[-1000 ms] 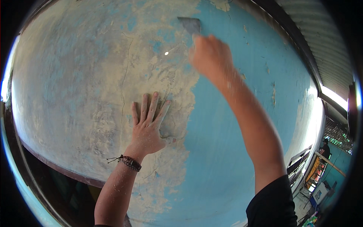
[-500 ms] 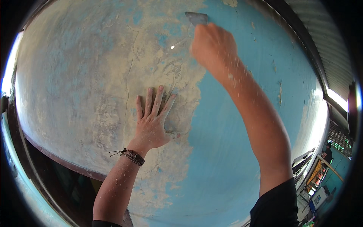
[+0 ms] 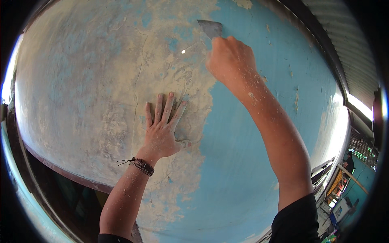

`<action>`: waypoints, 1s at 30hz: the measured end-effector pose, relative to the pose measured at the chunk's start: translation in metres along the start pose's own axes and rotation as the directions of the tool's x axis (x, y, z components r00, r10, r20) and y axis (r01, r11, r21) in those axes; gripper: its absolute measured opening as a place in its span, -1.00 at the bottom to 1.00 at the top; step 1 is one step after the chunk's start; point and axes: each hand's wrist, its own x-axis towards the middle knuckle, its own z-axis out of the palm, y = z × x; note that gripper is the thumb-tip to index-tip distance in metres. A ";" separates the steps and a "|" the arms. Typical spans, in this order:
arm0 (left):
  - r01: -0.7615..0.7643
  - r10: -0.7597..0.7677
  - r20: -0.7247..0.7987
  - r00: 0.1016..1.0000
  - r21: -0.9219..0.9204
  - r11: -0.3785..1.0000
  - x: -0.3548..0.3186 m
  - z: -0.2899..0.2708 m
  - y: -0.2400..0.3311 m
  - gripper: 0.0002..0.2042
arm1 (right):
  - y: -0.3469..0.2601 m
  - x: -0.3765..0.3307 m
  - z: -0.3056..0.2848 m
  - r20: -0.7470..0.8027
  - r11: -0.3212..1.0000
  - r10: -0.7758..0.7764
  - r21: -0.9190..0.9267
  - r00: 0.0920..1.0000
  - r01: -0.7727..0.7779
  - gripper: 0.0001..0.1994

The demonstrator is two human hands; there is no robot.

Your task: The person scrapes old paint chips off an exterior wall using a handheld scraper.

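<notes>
My right hand (image 3: 231,58) is closed round a scraper; its handle is hidden in the fist. The grey metal blade of the scraper (image 3: 210,28) points up and left, at the border between bare plaster and blue paint high on the wall (image 3: 93,81). Fingers spread, my left hand (image 3: 163,127) lies flat against the scraped, patchy part of the wall. Pale flakes cling to both forearms, and a dark braided bracelet (image 3: 142,166) circles the left wrist. To the right of the border, blue paint (image 3: 243,170) still covers the surface.
A thin crack (image 3: 139,73) runs down the plaster. Below the wall at left is a dark opening (image 3: 73,190). Corrugated roofing (image 3: 336,32) slopes along the upper right. Far off at the right, a person in dark clothing (image 3: 349,163) stands near assorted items.
My right hand has moved slightly down with the scraper, and more of the blade now shows. My left hand stays on the same patch of wall.
</notes>
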 end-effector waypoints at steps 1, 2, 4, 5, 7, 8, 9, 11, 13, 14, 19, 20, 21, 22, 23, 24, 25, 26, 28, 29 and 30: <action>-0.001 0.001 -0.007 1.000 0.005 1.000 0.000 0.001 0.000 0.16 | 0.002 0.002 0.001 -0.020 1.000 0.002 0.001 1.000 -0.002 -0.84; 0.000 0.000 -0.004 1.000 0.005 1.000 0.001 0.002 0.001 0.16 | 0.004 0.008 0.000 -0.017 1.000 0.003 0.003 1.000 -0.003 -0.84; -0.004 0.004 -0.004 1.000 -0.002 1.000 0.004 0.002 0.004 0.16 | 0.009 0.017 -0.006 -0.059 0.999 0.005 0.039 0.998 -0.003 -0.83; 0.000 0.000 -0.004 1.000 -0.002 1.000 0.004 0.001 0.004 0.16 | 0.007 0.009 -0.005 -0.058 0.999 0.002 0.041 0.998 0.001 -0.83; 0.021 -0.021 -0.011 1.000 0.006 1.000 -0.002 0.000 -0.002 0.17 | -0.005 -0.014 0.007 -0.060 0.996 -0.063 0.062 0.996 0.067 -0.84; 0.015 -0.015 -0.013 1.000 0.002 1.000 -0.001 0.000 0.000 0.17 | -0.005 -0.015 0.006 -0.060 0.996 -0.059 0.056 0.996 0.063 -0.84; 0.020 -0.020 -0.002 1.000 0.008 1.000 0.000 -0.001 0.001 0.17 | -0.007 -0.015 0.005 -0.006 0.998 -0.055 0.041 0.998 0.055 -0.84; 0.019 -0.019 0.000 1.000 0.017 1.000 0.005 -0.001 0.003 0.18 | -0.003 -0.005 -0.001 0.038 0.999 -0.046 0.022 0.998 0.045 -0.84; -0.005 0.005 -0.021 1.000 -0.027 1.000 0.005 0.001 0.005 0.14 | 0.002 0.016 -0.012 -0.008 0.998 -0.006 0.063 1.000 0.006 -0.84; 0.002 -0.002 -0.018 1.000 -0.023 1.000 0.003 0.000 0.004 0.14 | -0.001 0.012 -0.010 -0.006 0.997 -0.010 0.071 1.000 0.011 -0.84; 0.043 -0.043 0.026 0.999 0.007 0.999 0.001 -0.001 0.002 0.15 | -0.017 -0.021 0.021 -0.027 0.995 -0.084 0.049 0.996 0.085 -0.84; 0.027 -0.027 0.029 0.999 0.006 1.000 0.001 -0.003 0.004 0.15 | -0.016 -0.014 0.015 -0.026 0.997 -0.069 0.044 0.997 0.070 -0.84; 0.019 -0.019 0.040 0.999 0.011 1.000 0.004 -0.004 0.007 0.16 | -0.014 0.001 0.005 0.002 0.996 -0.056 0.076 0.998 0.056 -0.84; 0.009 -0.010 0.052 0.999 0.016 1.000 0.007 -0.005 0.011 0.17 | -0.009 0.008 -0.003 0.030 0.993 -0.043 0.107 0.999 0.040 -0.83; 0.012 -0.013 0.057 0.998 0.018 1.000 0.006 -0.005 0.010 0.17 | -0.009 0.006 -0.005 0.033 0.993 -0.044 0.112 0.998 0.040 -0.83; 0.014 -0.015 0.058 0.998 0.023 1.000 0.007 -0.004 0.009 0.17 | -0.009 0.003 -0.007 0.040 0.992 -0.060 0.116 0.997 0.055 -0.83; 0.015 -0.017 0.060 0.998 0.027 1.000 0.007 -0.003 0.009 0.17 | -0.008 -0.002 -0.007 0.047 0.991 -0.075 0.119 0.996 0.069 -0.82; 0.026 -0.029 0.067 0.997 0.035 0.999 0.001 -0.004 0.003 0.17 | -0.014 -0.018 -0.001 0.050 0.988 -0.082 0.133 0.995 0.075 -0.82; 0.036 -0.037 0.056 0.998 0.026 0.999 -0.001 -0.005 0.001 0.17 | -0.009 -0.056 0.014 0.004 0.993 -0.079 0.092 0.997 0.078 -0.81; 0.036 -0.038 0.052 0.998 0.030 0.999 0.000 -0.005 0.003 0.17 | 0.000 -0.055 0.017 -0.001 0.992 -0.080 0.093 0.997 0.079 -0.81; 0.030 -0.031 0.049 0.998 0.027 0.999 0.002 -0.004 0.005 0.17 | 0.011 -0.050 0.019 0.013 0.994 -0.022 0.109 1.000 0.021 -0.81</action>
